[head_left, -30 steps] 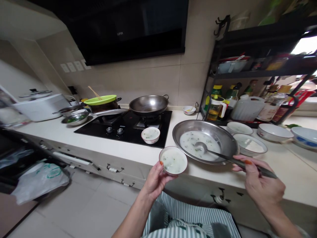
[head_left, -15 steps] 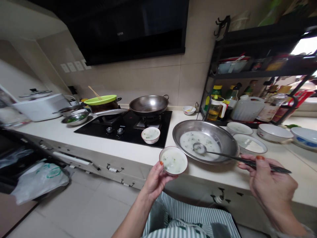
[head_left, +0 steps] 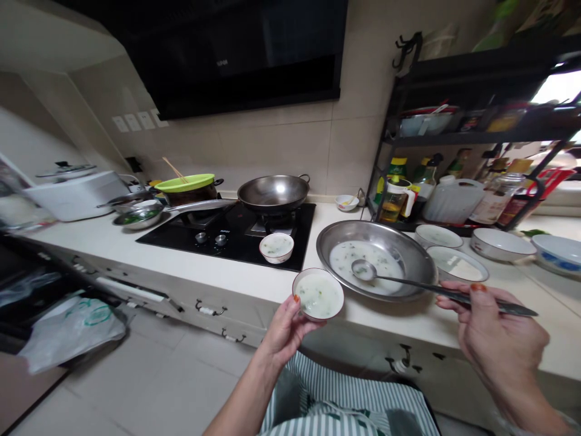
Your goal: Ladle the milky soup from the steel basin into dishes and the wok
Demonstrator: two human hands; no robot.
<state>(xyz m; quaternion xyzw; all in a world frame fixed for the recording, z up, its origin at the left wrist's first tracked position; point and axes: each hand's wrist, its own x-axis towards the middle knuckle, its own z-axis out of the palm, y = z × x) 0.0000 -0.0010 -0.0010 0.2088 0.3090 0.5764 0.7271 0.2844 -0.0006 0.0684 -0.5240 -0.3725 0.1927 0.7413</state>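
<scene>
My left hand (head_left: 290, 330) grips a small white bowl (head_left: 318, 295) by its near side, thumb at the rim. White soup with green bits fills it, and it is held just off the counter's front edge. Fingers closed round its dark handle, my right hand (head_left: 497, 330) holds a ladle (head_left: 408, 283). The ladle's round head rests in the white soup (head_left: 358, 257) inside a wide steel basin (head_left: 420, 254). Another filled bowl (head_left: 276, 248) stands on the front right of the black stove.
A steel wok (head_left: 273, 192) sits on the stove (head_left: 218, 239), beside a pot under a green colander (head_left: 185, 183). Right of the basin stand several bowls, including a white bowl (head_left: 503, 244) and a blue-patterned bowl (head_left: 558, 253). Behind them is a black rack (head_left: 458, 134) with bottles.
The ladle head has shifted slightly left in the soup, and my right hand has moved a touch right. My left hand and its bowl stay almost still.
</scene>
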